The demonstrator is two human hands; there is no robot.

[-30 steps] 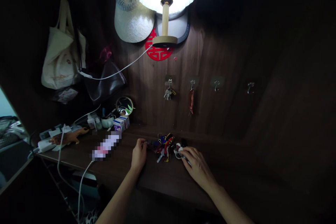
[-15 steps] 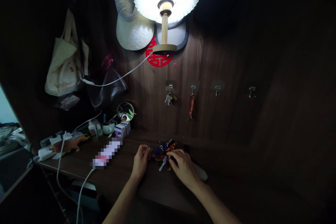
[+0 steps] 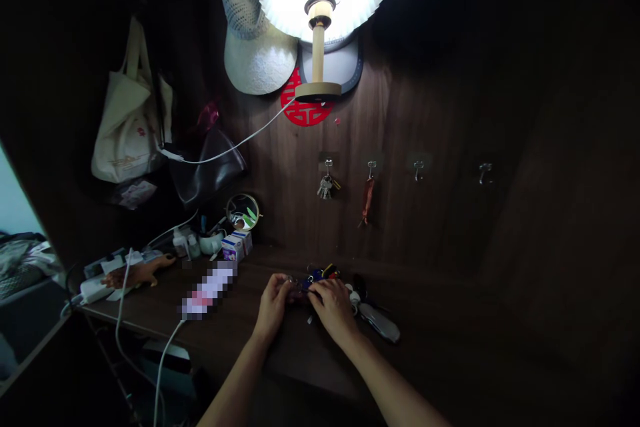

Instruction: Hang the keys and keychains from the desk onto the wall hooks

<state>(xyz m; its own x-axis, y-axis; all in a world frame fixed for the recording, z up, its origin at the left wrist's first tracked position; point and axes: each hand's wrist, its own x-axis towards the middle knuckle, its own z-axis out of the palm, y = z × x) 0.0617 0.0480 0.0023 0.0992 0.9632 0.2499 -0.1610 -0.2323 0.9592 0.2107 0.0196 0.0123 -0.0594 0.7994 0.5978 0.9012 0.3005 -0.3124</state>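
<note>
On the dark wooden desk, a small heap of keychains (image 3: 315, 277), with blue, yellow and red pieces and metal rings, lies between my hands. My left hand (image 3: 273, 303) is at the heap's left side, thumb and fingers pinched on a small shiny piece whose kind is unclear. Over the heap's front right part bends my right hand (image 3: 334, 310), fingers together and curled down; whatever they grip is hidden under them. To its right lies a grey oblong object (image 3: 381, 323), with a white round piece (image 3: 354, 300) beside it.
Above hangs a lit lamp (image 3: 319, 57). Wall hooks hold keys (image 3: 325, 187) and an orange-brown cord (image 3: 367, 200). Leftward on the desk are a pixelated phone-like object (image 3: 207, 290) with a white cable (image 3: 163, 363), small boxes (image 3: 237, 245), a round mirror (image 3: 243, 212) and an animal figure (image 3: 145, 272).
My right hand has shifted left and slightly inward over the keychains, covering the silver key and exposing more of the grey oblong object. My left hand keeps its pinch. The view has shifted slightly.
</note>
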